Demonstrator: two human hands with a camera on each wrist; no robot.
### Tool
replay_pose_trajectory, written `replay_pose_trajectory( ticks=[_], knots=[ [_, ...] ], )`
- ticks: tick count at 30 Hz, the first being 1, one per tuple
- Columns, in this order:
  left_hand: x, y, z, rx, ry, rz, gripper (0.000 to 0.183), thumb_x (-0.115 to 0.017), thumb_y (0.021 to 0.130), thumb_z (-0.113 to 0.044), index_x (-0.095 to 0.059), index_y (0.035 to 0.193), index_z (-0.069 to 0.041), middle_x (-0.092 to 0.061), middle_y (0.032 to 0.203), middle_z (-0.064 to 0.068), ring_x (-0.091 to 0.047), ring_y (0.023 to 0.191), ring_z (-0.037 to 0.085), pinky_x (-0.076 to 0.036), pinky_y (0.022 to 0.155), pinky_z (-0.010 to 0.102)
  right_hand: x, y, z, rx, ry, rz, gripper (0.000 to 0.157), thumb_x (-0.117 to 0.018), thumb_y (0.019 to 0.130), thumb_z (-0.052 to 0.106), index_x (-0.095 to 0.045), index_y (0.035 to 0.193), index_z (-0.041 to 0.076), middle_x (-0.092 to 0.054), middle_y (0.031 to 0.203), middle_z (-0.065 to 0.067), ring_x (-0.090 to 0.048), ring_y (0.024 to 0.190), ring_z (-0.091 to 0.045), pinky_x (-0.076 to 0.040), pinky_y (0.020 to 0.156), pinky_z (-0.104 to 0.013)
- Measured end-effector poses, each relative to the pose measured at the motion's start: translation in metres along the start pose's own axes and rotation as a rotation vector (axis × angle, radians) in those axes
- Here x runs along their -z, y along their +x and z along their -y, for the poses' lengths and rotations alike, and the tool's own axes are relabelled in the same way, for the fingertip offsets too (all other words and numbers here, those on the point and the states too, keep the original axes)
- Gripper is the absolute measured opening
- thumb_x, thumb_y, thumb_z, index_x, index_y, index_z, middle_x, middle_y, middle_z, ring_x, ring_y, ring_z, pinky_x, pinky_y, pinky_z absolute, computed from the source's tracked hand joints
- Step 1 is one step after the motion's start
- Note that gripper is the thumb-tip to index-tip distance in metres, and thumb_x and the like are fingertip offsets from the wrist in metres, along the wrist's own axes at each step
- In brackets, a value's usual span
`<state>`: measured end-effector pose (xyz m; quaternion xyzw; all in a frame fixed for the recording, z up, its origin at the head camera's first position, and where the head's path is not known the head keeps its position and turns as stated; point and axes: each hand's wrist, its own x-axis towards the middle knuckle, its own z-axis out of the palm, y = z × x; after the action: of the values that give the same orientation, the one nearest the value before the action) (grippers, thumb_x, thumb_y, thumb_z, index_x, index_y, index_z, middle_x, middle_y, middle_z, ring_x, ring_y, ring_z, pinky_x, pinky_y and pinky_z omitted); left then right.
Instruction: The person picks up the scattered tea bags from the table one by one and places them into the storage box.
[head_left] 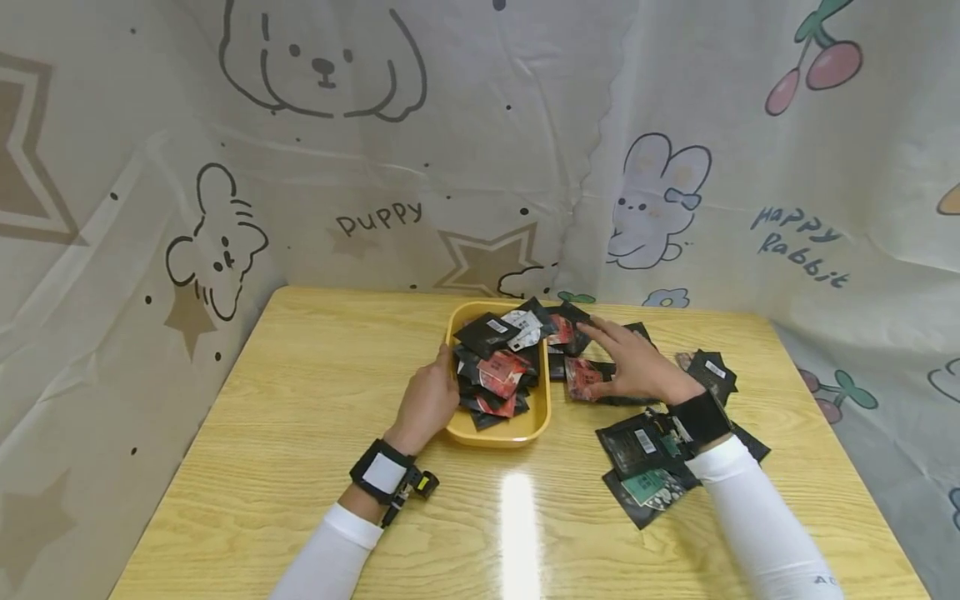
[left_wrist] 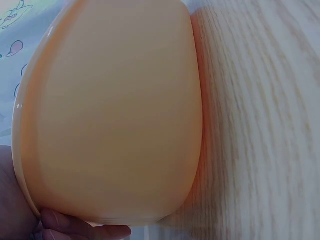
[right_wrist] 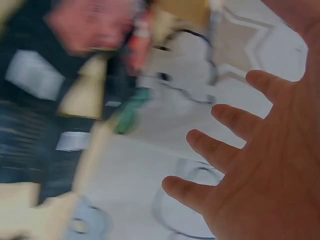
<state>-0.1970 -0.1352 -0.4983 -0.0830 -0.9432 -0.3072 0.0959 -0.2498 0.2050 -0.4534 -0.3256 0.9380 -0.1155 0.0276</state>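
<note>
A yellow plastic tray [head_left: 498, 437] holds a heap of small black packets [head_left: 501, 372], some with red or white labels. My left hand [head_left: 429, 397] grips the tray's left rim; in the left wrist view its fingertips [left_wrist: 70, 224] curl at the end of the smooth outer wall. Just right of the tray, my right hand [head_left: 637, 365] hovers over several loose packets, its thumb close to a red-labelled packet [head_left: 582, 377]. Four fingers spread apart in the right wrist view, where the hand [right_wrist: 270, 150] has nothing in it and the packets are blurred.
More black packets [head_left: 632, 445] lie near the right wrist, one with a green label [head_left: 647, 490], and others [head_left: 711, 377] farther right. The wooden table [head_left: 322, 375] backs onto a cartoon-printed cloth [head_left: 480, 150], which also hangs along both sides.
</note>
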Motion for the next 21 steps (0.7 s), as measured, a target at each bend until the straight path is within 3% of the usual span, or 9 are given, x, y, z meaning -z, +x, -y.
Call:
replay_pose_trajectory(
  ticks=[5,9,15,21],
  knots=[
    [0.002,0.0,-0.001,-0.018,0.012,-0.013,0.059,-0.051,0.079,0.0,-0.034,0.135,0.008,-0.059,0.078,0.015,-0.051,0.058,0.018,-0.043,0.047,0.035,-0.037,-0.02,-0.003,-0.032,0.051,0.061,0.093,-0.071,0.071,0.055,-0.028,0.145,0.018,-0.027,0.146,-0.018,-0.029,0.126,-0.04,-0.026,0.096,-0.063],
    [0.003,0.001,-0.001,-0.014,0.016,-0.004,0.058,-0.051,0.08,0.0,-0.033,0.135,0.008,-0.061,0.083,0.018,-0.052,0.059,0.018,-0.044,0.047,0.035,-0.052,-0.024,-0.003,0.003,0.051,0.016,0.081,-0.069,0.078,0.045,-0.032,0.144,0.017,-0.032,0.143,-0.019,-0.032,0.124,-0.04,-0.032,0.094,-0.059],
    [0.001,0.003,0.001,0.003,0.022,-0.007,0.058,-0.051,0.081,-0.001,-0.033,0.135,0.009,-0.061,0.081,0.018,-0.052,0.058,0.018,-0.044,0.045,0.035,-0.057,-0.021,-0.005,0.077,0.005,-0.102,0.052,-0.058,0.09,0.022,-0.042,0.138,0.015,-0.042,0.134,-0.021,-0.041,0.118,-0.037,-0.039,0.09,-0.055],
    [-0.004,0.003,0.002,-0.008,0.022,-0.002,0.059,-0.052,0.08,-0.001,-0.033,0.135,0.009,-0.061,0.083,0.02,-0.053,0.059,0.019,-0.046,0.048,0.038,-0.053,-0.021,-0.008,0.022,0.004,-0.147,0.036,-0.049,0.095,0.013,-0.052,0.13,0.016,-0.056,0.124,-0.008,-0.052,0.11,-0.023,-0.045,0.087,-0.046]
  ],
)
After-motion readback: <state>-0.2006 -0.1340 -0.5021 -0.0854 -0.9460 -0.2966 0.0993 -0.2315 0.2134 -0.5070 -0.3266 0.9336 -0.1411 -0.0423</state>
